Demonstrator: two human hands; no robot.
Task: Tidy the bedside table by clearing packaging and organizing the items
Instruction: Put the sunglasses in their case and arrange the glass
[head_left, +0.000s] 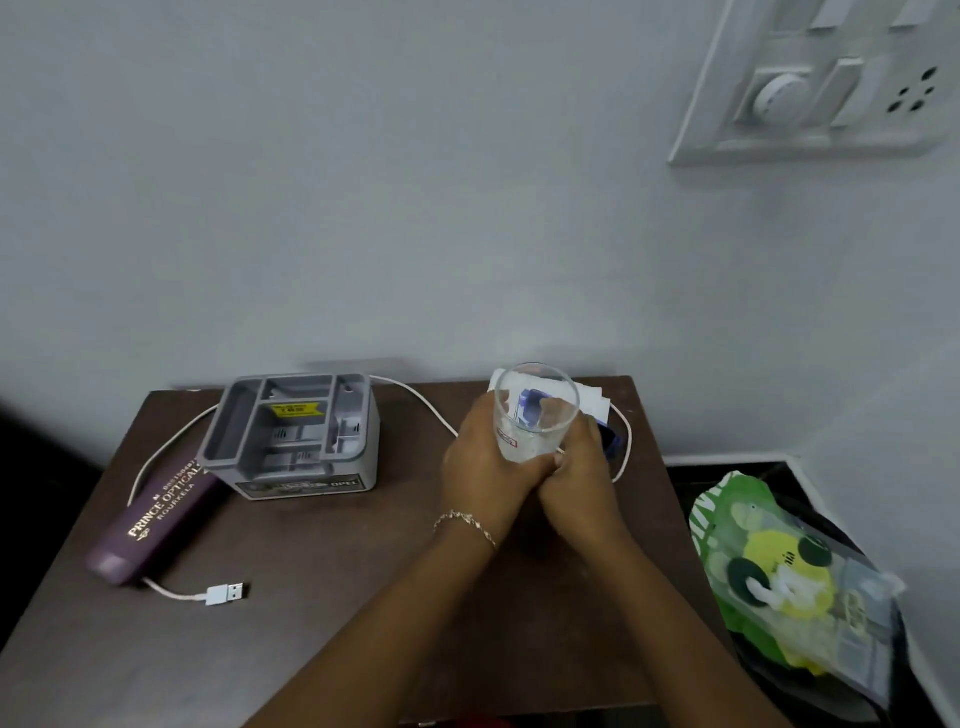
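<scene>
Both hands gripping clear glass (535, 410) upright at back right of surface (322, 571): left hand (483, 462) & right hand (582, 467) wrapping its base, w/ white-blue packaging (592, 400) just behind.

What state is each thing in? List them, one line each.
Glass: upright, clasped by both hands.
Left hand: closed around the glass.
Right hand: closed around the glass.
Grey organizer: upright, compartments look empty.
Spectacle case: shut, lying flat.
USB cable: unplugged, loose on the table.
Green packet: off the table, lying at its right.
</scene>
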